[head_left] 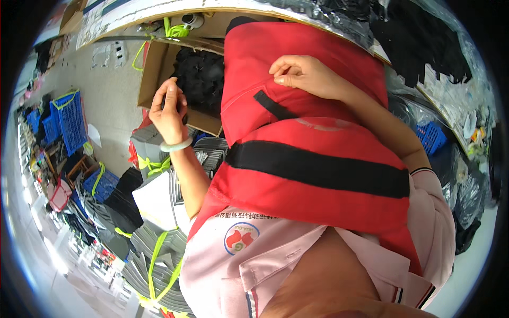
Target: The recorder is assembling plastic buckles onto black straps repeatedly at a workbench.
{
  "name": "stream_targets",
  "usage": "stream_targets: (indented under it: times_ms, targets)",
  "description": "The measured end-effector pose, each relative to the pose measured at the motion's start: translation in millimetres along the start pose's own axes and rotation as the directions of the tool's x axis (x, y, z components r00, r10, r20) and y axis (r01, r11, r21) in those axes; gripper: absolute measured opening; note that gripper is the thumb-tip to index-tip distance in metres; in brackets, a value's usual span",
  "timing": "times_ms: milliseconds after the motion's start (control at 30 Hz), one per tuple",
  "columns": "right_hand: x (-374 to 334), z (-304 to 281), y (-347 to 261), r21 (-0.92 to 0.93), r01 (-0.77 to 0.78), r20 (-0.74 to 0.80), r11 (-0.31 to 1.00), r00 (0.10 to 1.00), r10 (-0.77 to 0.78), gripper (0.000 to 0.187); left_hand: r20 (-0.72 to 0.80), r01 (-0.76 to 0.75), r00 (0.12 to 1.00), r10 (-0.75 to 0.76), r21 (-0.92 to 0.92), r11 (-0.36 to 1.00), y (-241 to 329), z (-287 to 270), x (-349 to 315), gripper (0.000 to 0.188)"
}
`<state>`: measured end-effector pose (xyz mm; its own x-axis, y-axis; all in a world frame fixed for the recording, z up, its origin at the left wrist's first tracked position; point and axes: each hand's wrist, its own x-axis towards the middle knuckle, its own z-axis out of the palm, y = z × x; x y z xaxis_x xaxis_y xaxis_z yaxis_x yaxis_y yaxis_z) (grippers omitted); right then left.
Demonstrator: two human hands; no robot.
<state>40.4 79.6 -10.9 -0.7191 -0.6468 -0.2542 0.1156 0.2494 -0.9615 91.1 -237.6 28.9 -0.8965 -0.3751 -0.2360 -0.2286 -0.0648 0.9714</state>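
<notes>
My left hand (168, 108), with a pale bracelet (177, 144) at the wrist, is held at the near left side of an open cardboard box (151, 79). Its thumb and fingers are drawn together, and a bit of something dark shows by the palm, too small to name. Dark, flat-looking pieces (199, 74) fill the box. Over my lap, which a red apron (302, 45) covers, hovers or rests my right hand (307, 77). Its fingers bend loosely, apart from the thumb, with nothing visible between them. A short black strip (273, 106) lies on the apron beside it.
A worktable edge (207, 10) curves across the top, with black pieces (424, 42) and clear plastic at right. Tied stacks of grey sheets (154, 259) stand at my left. Blue crates (69, 122) sit farther left on the floor, and a blue basket (430, 139) at right.
</notes>
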Motion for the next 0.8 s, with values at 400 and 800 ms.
stream_targets:
  times_ms: [400, 800]
  targets:
    - [0.5, 11.0, -13.7, 0.421, -0.230, 0.044, 0.877, 0.971, 0.233, 0.019, 0.335, 0.215, 0.942, -0.021, -0.554, 0.804, -27.8, 164.8, -16.3, 0.017]
    - [-27.7, -39.5, -5.1, -0.386, 0.051, -0.006, 0.921, 0.998, -0.058, 0.021, 0.740, -0.283, 0.672, 0.015, 0.238, 0.929, -47.7, 143.0, -21.2, 0.016]
